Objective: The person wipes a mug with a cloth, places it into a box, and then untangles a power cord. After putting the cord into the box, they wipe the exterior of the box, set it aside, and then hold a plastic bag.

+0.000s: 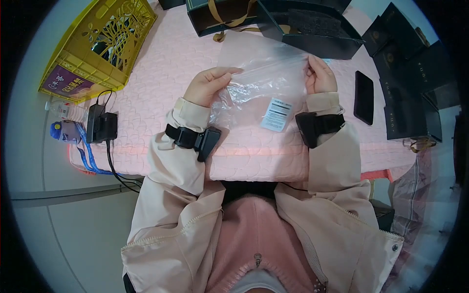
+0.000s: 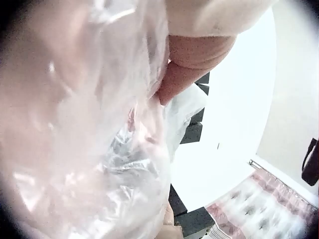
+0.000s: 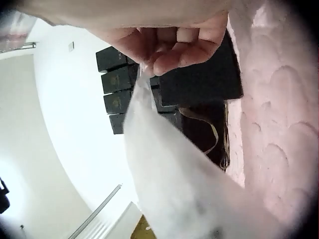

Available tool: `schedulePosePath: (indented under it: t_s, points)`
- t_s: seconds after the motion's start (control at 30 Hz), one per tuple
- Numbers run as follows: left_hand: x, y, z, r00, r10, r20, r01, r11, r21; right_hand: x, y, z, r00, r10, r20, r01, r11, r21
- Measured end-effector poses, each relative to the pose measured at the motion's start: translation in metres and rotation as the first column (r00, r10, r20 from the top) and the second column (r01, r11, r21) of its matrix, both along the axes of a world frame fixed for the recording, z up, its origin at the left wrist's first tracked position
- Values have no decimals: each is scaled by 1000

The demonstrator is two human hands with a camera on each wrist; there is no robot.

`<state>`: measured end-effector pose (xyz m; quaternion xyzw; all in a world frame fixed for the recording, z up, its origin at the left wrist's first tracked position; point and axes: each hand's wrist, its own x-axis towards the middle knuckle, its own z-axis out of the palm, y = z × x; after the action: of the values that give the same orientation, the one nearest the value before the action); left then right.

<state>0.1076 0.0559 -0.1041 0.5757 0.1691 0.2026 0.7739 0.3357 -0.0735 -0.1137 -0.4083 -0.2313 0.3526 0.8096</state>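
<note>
A clear plastic bag [image 1: 254, 90], creased and shiny, is stretched between both hands over the pink quilted cover. Near its lower right corner shows a white label [image 1: 277, 115] with printed lines. My left hand [image 1: 207, 85] pinches the bag's upper left edge between thumb and fingers. At the upper right corner, my right hand [image 1: 321, 75] pinches the plastic. The right wrist view shows the bag [image 3: 174, 169] hanging from the fingertips of the right hand [image 3: 184, 50]. In the left wrist view the plastic hides most of the left hand [image 2: 197, 59].
Behind the bag stand open dark boxes [image 1: 312, 29] with a gold ribbon [image 1: 229, 19]. A black phone [image 1: 364, 97] lies to the right, beside dark bags [image 1: 408, 97]. At left are a yellow crate [image 1: 105, 46], a black adapter [image 1: 101, 124] with cables, and bottles [image 1: 66, 131].
</note>
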Motion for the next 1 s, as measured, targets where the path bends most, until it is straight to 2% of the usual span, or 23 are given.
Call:
schedulePosePath:
  t_s: [0.03,0.2,0.3,0.43,0.57,0.73,0.83,1.0]
  points:
    - [0,-1,1,1000,13,4,-12,1000,-16,-1,0,2,998,-20,-68,24,999,49]
    - [-2,3,-1,1000,-11,0,11,1000,6,4,-3,7,998,19,-65,-13,995,96]
    - [-2,3,-1,1000,-2,-9,2,1000,-14,10,-7,7,988,132,83,-123,987,-103]
    - [0,-3,3,1000,14,2,-14,999,-48,20,-5,-5,982,86,170,-66,991,-121]
    - [0,-2,0,1000,24,10,-23,998,-57,22,-7,-3,997,48,64,-49,999,14]
    - [-3,1,1,1000,-27,0,27,998,-60,21,-8,2,997,69,31,-69,998,0]
    - [-3,1,0,1000,-13,-2,13,998,-63,12,-4,5,996,90,1,-89,979,-186]
    - [-2,-2,4,1000,-1,-3,0,998,-67,19,-5,-4,993,109,50,-96,971,-220]
